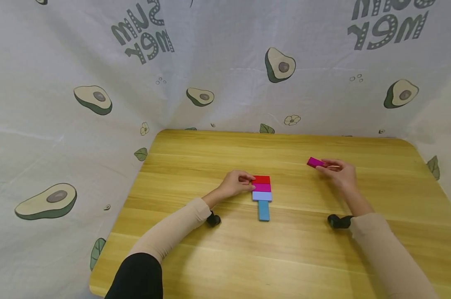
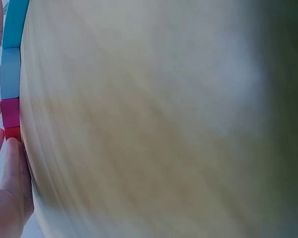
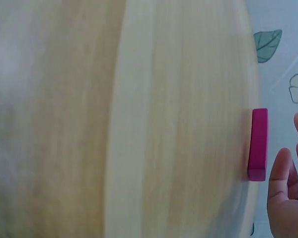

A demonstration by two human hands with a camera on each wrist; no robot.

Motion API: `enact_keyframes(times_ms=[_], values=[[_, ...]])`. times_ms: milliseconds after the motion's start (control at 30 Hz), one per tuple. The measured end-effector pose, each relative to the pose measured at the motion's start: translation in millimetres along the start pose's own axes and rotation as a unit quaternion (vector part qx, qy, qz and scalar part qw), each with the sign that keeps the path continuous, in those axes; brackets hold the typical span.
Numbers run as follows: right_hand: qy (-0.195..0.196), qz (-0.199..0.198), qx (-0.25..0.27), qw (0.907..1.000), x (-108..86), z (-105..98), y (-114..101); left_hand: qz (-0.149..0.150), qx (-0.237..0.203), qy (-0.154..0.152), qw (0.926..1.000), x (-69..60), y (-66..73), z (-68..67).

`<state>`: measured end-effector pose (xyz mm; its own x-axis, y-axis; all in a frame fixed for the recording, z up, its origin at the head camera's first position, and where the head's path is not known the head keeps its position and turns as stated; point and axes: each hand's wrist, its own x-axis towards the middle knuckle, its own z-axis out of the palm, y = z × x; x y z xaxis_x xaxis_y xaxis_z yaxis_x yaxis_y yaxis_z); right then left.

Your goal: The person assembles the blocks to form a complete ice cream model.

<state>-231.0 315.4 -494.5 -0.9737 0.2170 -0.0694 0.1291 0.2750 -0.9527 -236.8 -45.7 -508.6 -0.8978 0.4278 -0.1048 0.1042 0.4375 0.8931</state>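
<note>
Four flat blocks lie in a touching column on the table: red (image 1: 261,179), magenta (image 1: 262,187), pale blue (image 1: 262,196) and, lengthwise at the near end, blue (image 1: 264,211). My left hand (image 1: 235,183) is at the column's left side, its fingertips against the red and magenta blocks. The left wrist view shows its fingers (image 2: 11,163) beside the red block (image 2: 12,133). Farther right, a separate magenta block (image 1: 315,162) lies by my right hand (image 1: 339,172). In the right wrist view a small gap parts the fingertips (image 3: 282,161) from that block (image 3: 258,144).
The wooden table (image 1: 303,257) has rounded corners. A pale cloth (image 1: 232,108) with avocado prints hangs behind it and at its sides. Black devices sit at the left wrist (image 1: 213,219) and the right wrist (image 1: 339,221).
</note>
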Motion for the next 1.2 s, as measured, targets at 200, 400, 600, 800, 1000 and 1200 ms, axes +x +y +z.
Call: enact_keyframes(times_ms=[200, 400, 600, 800, 1000, 1200], values=[[0.002, 0.001, -0.054, 0.9985, 6.5, -5, 7, -0.001, -0.002, -0.001, 1.0, 1.1, -2.5, 2.0], [-0.004, 0.033, -0.027, 0.9991, 12.3, -10, 12, -0.002, 0.002, 0.0, 1.0, 1.4, -4.0, 2.4], [-0.021, 0.044, -0.015, 0.9987, 15.3, -13, 13, 0.0, 0.003, -0.001, 1.0, 0.5, -3.3, 1.3], [-0.043, 0.048, 0.008, 0.9979, 19.2, -16, 15, 0.005, 0.003, -0.002, 1.0, 0.5, -2.7, 0.6], [-0.054, 0.041, 0.035, 0.9971, 24.6, -19, 18, 0.002, 0.0, 0.0, 1.0, 1.6, -3.0, -0.9], [-0.061, 0.036, -0.006, 0.9975, 24.7, -19, 16, 0.003, 0.003, -0.002, 1.0, 1.8, -2.0, -1.5]])
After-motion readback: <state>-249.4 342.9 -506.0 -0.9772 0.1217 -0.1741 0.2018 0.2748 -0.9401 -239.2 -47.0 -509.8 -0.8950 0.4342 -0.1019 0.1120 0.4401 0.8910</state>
